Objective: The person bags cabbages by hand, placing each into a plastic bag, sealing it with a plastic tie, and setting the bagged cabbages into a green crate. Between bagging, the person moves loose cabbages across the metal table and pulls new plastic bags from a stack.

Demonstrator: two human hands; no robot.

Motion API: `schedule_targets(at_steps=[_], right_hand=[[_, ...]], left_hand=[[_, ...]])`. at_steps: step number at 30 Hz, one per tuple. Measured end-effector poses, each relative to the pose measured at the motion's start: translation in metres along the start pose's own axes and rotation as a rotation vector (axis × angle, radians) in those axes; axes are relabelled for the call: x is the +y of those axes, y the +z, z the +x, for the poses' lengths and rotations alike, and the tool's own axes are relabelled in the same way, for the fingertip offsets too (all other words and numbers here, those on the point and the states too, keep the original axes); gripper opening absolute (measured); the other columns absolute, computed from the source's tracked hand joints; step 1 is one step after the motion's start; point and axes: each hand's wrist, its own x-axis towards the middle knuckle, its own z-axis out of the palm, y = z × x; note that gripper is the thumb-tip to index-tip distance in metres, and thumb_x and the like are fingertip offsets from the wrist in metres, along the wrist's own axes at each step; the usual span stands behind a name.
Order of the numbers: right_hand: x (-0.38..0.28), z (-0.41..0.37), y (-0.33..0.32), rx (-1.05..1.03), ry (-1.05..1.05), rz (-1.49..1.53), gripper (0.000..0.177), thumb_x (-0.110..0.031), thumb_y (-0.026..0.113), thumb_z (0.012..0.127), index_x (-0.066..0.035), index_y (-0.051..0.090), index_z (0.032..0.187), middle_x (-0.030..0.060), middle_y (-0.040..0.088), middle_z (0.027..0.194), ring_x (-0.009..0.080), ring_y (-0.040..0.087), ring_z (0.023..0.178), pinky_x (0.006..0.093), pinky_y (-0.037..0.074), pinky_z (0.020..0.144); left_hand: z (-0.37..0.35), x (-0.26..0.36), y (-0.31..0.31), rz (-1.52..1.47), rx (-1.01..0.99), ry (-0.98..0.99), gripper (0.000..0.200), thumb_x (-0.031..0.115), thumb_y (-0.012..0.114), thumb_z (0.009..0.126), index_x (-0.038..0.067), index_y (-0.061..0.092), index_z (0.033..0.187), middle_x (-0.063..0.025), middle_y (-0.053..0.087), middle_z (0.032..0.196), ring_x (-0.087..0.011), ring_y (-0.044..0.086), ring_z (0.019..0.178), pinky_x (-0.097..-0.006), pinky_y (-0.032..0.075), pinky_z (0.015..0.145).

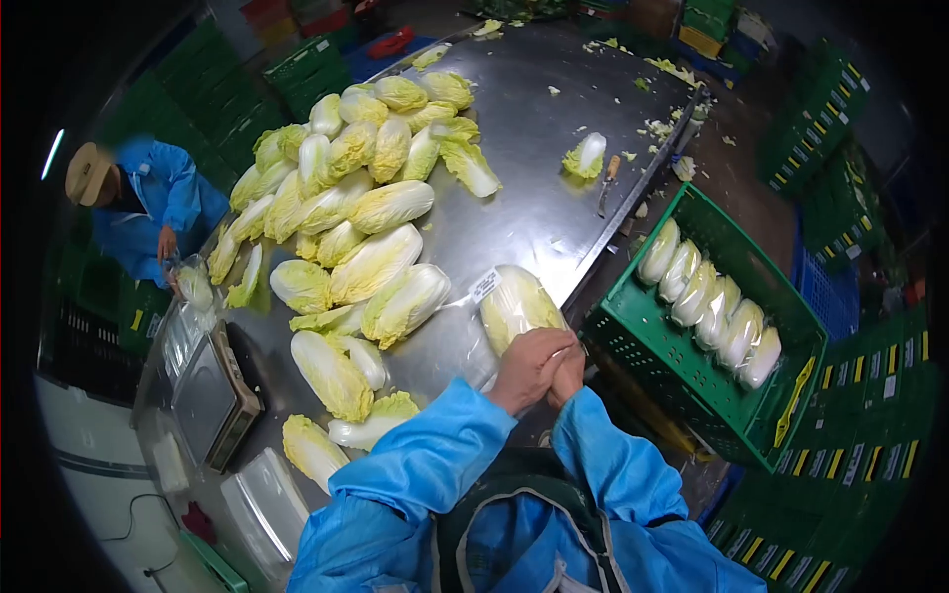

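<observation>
In front of me on the metal table lies a napa cabbage in a clear plastic bag (516, 304), with a white label near its far end. My left hand (532, 366) is closed over the near end of the bag. Right beside it, touching it, my right hand (566, 374) is closed too, its fingers partly hidden behind the left. The gathered bag end is covered by both hands. Left of the bag, loose napa cabbages (378, 262) lie in a large heap.
A green crate (803, 308) at right holds a row of bagged cabbages. A knife (608, 183) lies near the right edge of the metal table (539, 109). A scale (210, 400) and plastic bags (265, 509) sit at left. Another person (158, 203) handles a bagged cabbage across the table.
</observation>
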Motion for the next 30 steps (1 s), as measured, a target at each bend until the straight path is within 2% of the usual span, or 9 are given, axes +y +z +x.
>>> schedule_targets(at_steps=[2,4,6,8,11,14,20,23,30], right_hand=[[-0.002,0.01,-0.001,-0.054,-0.033,0.092,0.041,-0.006,0.06,0.085,0.002,0.047,0.123,0.0111,0.058,0.109,0.0186,0.057,0.098,0.0301,0.048,0.083],[-0.027,0.0,0.011,-0.019,-0.008,0.109,0.042,-0.007,0.059,0.086,0.003,0.045,0.125,0.012,0.057,0.113,0.0206,0.057,0.101,0.0316,0.047,0.086],[-0.022,0.003,0.012,0.006,0.017,0.142,0.044,-0.008,0.058,0.086,0.003,0.044,0.126,0.014,0.056,0.117,0.0224,0.057,0.102,0.0336,0.047,0.088],[-0.017,0.002,0.017,-0.051,0.074,0.275,0.046,-0.01,0.059,0.086,0.004,0.043,0.127,0.0153,0.056,0.116,0.0238,0.057,0.103,0.0346,0.047,0.088],[-0.005,0.012,0.026,-0.031,0.097,0.332,0.045,-0.013,0.062,0.085,0.003,0.045,0.123,0.0148,0.057,0.112,0.0236,0.059,0.099,0.0351,0.048,0.085],[-0.009,0.014,0.033,0.023,0.127,0.364,0.042,-0.015,0.064,0.084,0.003,0.048,0.118,0.0135,0.058,0.107,0.0229,0.06,0.094,0.0355,0.049,0.081],[-0.003,0.011,0.042,0.071,0.106,0.331,0.039,-0.015,0.063,0.084,0.002,0.048,0.116,0.0132,0.058,0.107,0.0227,0.059,0.095,0.0354,0.05,0.081],[-0.002,0.015,0.035,0.034,0.133,0.298,0.039,-0.013,0.055,0.089,0.002,0.044,0.123,0.0167,0.054,0.116,0.0277,0.057,0.103,0.0408,0.049,0.086],[0.004,0.03,0.037,0.153,0.023,0.219,0.044,-0.017,0.063,0.085,0.003,0.046,0.12,0.0146,0.058,0.107,0.0244,0.061,0.091,0.0355,0.051,0.077]], left_hand=[[-0.019,-0.012,-0.011,0.028,-0.091,0.024,0.03,0.012,0.064,0.078,0.003,0.062,0.106,-0.014,0.06,0.111,-0.0277,0.055,0.107,-0.0364,0.044,0.088],[-0.035,-0.01,-0.029,0.319,0.24,-0.08,0.054,0.019,0.068,0.076,0.002,0.049,0.123,-0.0181,0.052,0.123,-0.0309,0.049,0.115,-0.039,0.042,0.09],[-0.058,-0.022,-0.027,0.034,0.392,-0.339,0.07,0.026,0.071,0.075,0.001,0.038,0.132,-0.0191,0.041,0.133,-0.0297,0.038,0.124,-0.0405,0.04,0.092],[-0.066,-0.011,-0.023,-0.855,0.594,-1.231,0.047,0.021,0.064,0.081,0.005,0.048,0.123,-0.0154,0.05,0.12,-0.0235,0.049,0.112,-0.0394,0.046,0.086],[-0.096,-0.038,-0.008,-1.119,0.162,-1.135,0.031,0.017,0.058,0.086,0.006,0.052,0.114,-0.0108,0.058,0.097,-0.0206,0.06,0.087,-0.0364,0.05,0.077],[-0.096,-0.043,-0.007,-0.984,0.119,-0.916,0.02,0.016,0.055,0.089,0.007,0.053,0.106,-0.0077,0.061,0.085,-0.0197,0.062,0.073,-0.036,0.053,0.073],[-0.066,-0.006,-0.022,-1.516,0.213,-1.209,0.027,0.028,0.056,0.09,0.007,0.049,0.106,-0.006,0.059,0.098,-0.0201,0.06,0.089,-0.0363,0.05,0.075],[-0.087,-0.043,0.012,-0.927,0.398,-1.034,0.019,0.018,0.056,0.09,0.004,0.051,0.101,-0.0068,0.059,0.083,-0.0145,0.058,0.069,-0.0286,0.05,0.06],[-0.1,-0.011,-0.024,-0.771,0.282,-0.924,0.012,0.015,0.056,0.089,0.004,0.051,0.089,-0.005,0.057,0.066,-0.011,0.054,0.053,-0.0238,0.046,0.047]])
